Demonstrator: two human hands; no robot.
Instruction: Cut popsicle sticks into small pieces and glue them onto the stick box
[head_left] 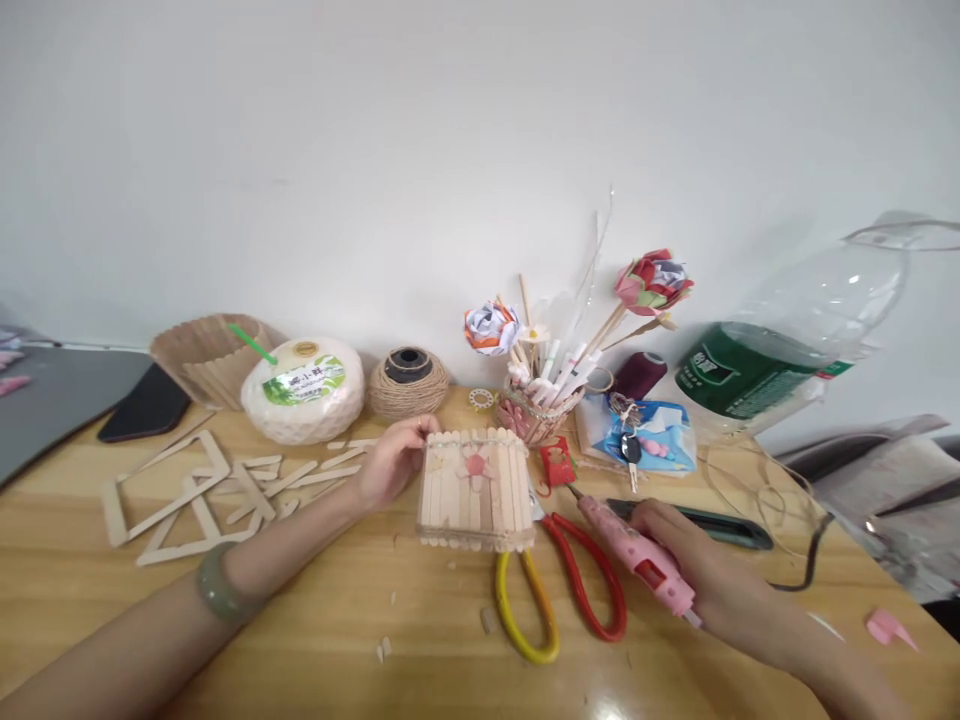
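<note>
My left hand (395, 462) grips the upper left edge of a small popsicle-stick panel (474, 505), which carries a red-and-pink flower decoration and twine near its top and bottom. In my right hand (694, 560) is a pink hot glue gun (636, 552), its nozzle pointing toward a small red piece (556, 466) on the table. Scissors (584, 575) with one yellow and one red handle lie between the hands, their blades partly hidden behind the panel. A dark green utility knife (720, 526) rests just behind the glue gun.
Loose and joined popsicle sticks (202, 500) spread at left. Along the wall stand a wrapped coconut (304, 392), a twine spool (409, 383), a pot of pens and paper flowers (540, 410), keys (631, 447) and a large plastic bottle (757, 370). A phone (146, 405) lies far left.
</note>
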